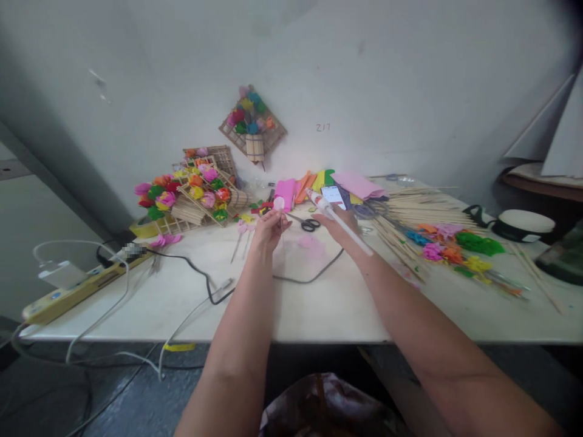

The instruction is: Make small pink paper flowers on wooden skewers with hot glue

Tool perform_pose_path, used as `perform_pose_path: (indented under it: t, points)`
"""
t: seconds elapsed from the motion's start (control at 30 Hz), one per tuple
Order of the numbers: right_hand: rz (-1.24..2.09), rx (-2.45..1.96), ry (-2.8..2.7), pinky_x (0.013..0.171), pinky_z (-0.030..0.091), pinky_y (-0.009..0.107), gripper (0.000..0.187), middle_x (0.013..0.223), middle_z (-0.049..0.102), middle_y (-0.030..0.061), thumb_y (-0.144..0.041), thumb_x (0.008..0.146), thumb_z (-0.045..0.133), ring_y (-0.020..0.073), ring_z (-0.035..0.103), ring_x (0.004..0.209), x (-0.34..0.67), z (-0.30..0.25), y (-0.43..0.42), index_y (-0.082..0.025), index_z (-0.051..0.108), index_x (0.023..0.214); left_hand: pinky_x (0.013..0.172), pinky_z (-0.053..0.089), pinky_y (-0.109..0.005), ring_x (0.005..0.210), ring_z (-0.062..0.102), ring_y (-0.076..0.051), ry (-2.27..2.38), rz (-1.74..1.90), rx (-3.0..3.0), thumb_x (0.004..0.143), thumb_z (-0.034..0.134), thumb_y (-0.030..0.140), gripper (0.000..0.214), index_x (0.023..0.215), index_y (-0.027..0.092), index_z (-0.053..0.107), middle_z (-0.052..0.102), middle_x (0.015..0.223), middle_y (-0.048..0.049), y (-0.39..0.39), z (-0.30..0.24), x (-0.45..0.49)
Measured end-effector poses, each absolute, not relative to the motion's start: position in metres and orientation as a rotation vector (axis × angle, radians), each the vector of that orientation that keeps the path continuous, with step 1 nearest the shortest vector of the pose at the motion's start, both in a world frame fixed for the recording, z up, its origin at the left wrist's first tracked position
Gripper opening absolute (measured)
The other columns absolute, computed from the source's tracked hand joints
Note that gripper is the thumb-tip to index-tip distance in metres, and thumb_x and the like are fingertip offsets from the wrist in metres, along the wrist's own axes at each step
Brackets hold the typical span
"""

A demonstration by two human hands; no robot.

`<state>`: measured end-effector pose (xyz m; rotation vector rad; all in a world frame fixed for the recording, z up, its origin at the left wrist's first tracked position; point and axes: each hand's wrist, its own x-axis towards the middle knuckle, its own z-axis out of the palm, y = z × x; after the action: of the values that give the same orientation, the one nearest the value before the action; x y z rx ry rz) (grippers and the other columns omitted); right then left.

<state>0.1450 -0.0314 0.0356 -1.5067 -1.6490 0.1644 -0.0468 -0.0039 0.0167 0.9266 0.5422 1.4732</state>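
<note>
My left hand (268, 229) is pinched shut on a small pale pink paper flower (279, 204) on a thin stick, held above the white table (319, 303). My right hand (339, 227) is closed around a white glue gun or glue tube (337, 220), its red-tipped nozzle pointing towards the flower. Black scissors (310, 224) lie on the table between the two hands. A loose pink paper piece (312, 244) rests below them.
Wooden baskets filled with colourful paper flowers (195, 194) stand at the back left, and another hangs on the wall (252, 124). Coloured paper sheets and a phone (332, 195) lie behind. Bamboo sticks (423, 212) and finished flowers (450, 249) fill the right. Power strip (77, 288) and cables at left.
</note>
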Motion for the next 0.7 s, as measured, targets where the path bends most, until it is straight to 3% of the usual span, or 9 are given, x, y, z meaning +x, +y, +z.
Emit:
perform_pose_path:
  t: [0.1, 0.23, 0.5, 0.7]
  points:
    - [-0.100, -1.568, -1.688, 0.060, 0.036, 0.028, 0.042, 0.081, 0.067, 0.0086, -0.051, 0.077, 0.052, 0.0237, 0.060, 0.074, 0.148, 0.033, -0.026, -0.020, 0.060, 0.105, 0.084, 0.046, -0.041, 0.048, 0.046, -0.006, 0.462, 1.331, 1.060, 0.064, 0.070, 0.025, 0.024, 0.056, 0.015, 0.049, 0.049, 0.050, 0.0039, -0.014, 0.021, -0.042]
    - [-0.357, -1.449, -1.796, 0.065, 0.037, 0.029, 0.043, 0.098, 0.065, 0.0118, -0.034, 0.082, 0.047, 0.0249, 0.058, 0.085, 0.150, 0.031, -0.023, -0.014, 0.050, 0.120, 0.082, 0.046, -0.048, 0.044, 0.041, -0.007, 0.293, 1.157, 1.201, 0.056, 0.076, 0.033, 0.034, 0.049, 0.016, 0.047, 0.042, 0.043, 0.0042, -0.029, 0.026, -0.032]
    - [-0.480, -1.443, -1.831, 0.069, 0.037, 0.031, 0.044, 0.096, 0.062, 0.0126, -0.031, 0.086, 0.040, 0.0247, 0.055, 0.085, 0.151, 0.024, -0.019, -0.011, 0.045, 0.125, 0.068, 0.049, -0.043, 0.043, 0.047, -0.012, 0.253, 0.960, 1.361, 0.052, 0.079, 0.039, 0.033, 0.053, 0.014, 0.058, 0.047, 0.041, 0.0001, -0.038, 0.028, -0.021]
    - [-0.479, -1.437, -1.837, 0.071, 0.038, 0.032, 0.046, 0.101, 0.060, 0.0135, -0.030, 0.087, 0.038, 0.0254, 0.054, 0.088, 0.153, 0.022, -0.014, -0.012, 0.042, 0.129, 0.074, 0.047, -0.043, 0.045, 0.049, -0.012, 0.325, 0.933, 1.354, 0.045, 0.081, 0.044, 0.038, 0.052, 0.014, 0.058, 0.051, 0.043, -0.0012, -0.041, 0.030, -0.016]
